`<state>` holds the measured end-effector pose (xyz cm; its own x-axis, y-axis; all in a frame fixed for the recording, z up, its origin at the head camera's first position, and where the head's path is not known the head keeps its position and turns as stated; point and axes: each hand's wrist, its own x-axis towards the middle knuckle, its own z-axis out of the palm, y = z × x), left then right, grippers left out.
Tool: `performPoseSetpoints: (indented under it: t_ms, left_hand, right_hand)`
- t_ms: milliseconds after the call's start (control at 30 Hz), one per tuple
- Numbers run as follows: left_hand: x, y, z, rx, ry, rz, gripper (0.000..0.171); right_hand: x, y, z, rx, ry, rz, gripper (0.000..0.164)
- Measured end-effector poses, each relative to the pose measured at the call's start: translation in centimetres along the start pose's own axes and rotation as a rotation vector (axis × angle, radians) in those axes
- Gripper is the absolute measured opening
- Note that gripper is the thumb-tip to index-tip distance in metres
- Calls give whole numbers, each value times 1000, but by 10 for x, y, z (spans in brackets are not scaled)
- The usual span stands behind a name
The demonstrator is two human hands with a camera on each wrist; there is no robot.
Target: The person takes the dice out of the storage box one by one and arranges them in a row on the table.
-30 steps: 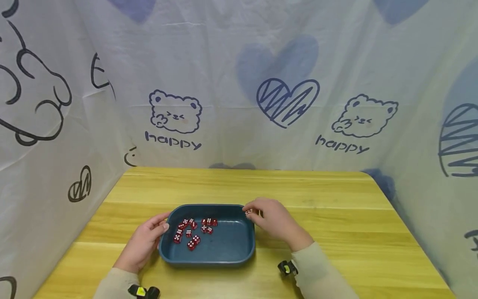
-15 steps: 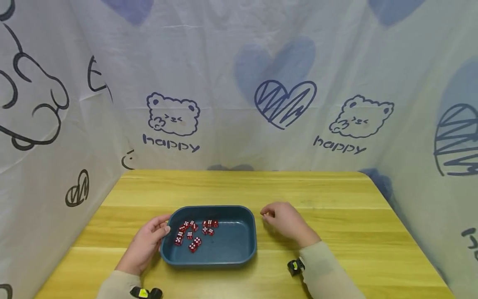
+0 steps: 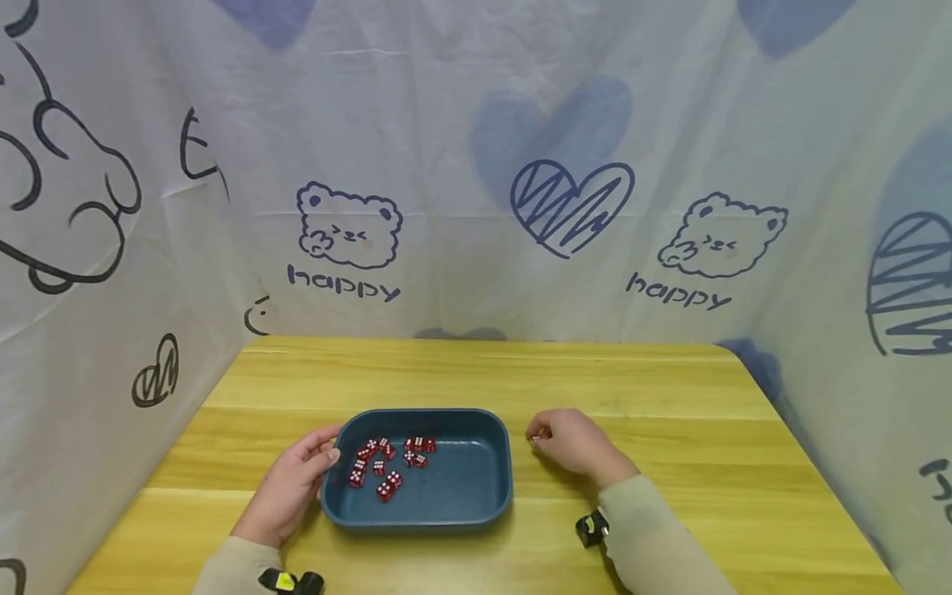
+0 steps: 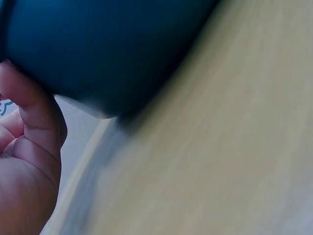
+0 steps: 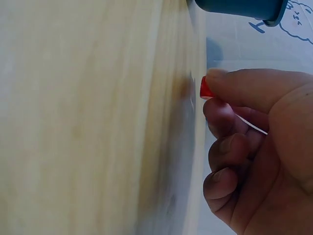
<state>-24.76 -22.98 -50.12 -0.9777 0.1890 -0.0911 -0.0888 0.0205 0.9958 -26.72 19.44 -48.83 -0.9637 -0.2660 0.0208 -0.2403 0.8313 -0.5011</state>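
Right hand (image 3: 571,440) is pinching a red die (image 5: 205,88) between thumb and finger, right of the blue tray (image 3: 464,483) on the worktop (image 3: 669,413); left hand (image 3: 288,483) is gripping its left rim, other dice (image 3: 358,473) lying inside.

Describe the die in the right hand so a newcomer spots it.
Find the blue tray on the wooden table. Right of it, the right hand pinches a red die; unlike the dice lying inside the tray, this one is held outside.
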Motion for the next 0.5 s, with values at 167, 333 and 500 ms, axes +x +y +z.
performPoseSetpoints:
  t_ms: [167, 333, 500]
  left_hand:
    - [0, 0, 2, -17, 15, -13, 48]
    - [0, 0, 2, -21, 14, -13, 48]
    - [0, 0, 1, -13, 9, -6, 48]
  right_hand:
    - [0, 2, 0, 13, -41, 21, 9]
    - [-1, 4, 0, 38, -57, 6, 10]
    - [-1, 8, 1, 77, -71, -22, 9]
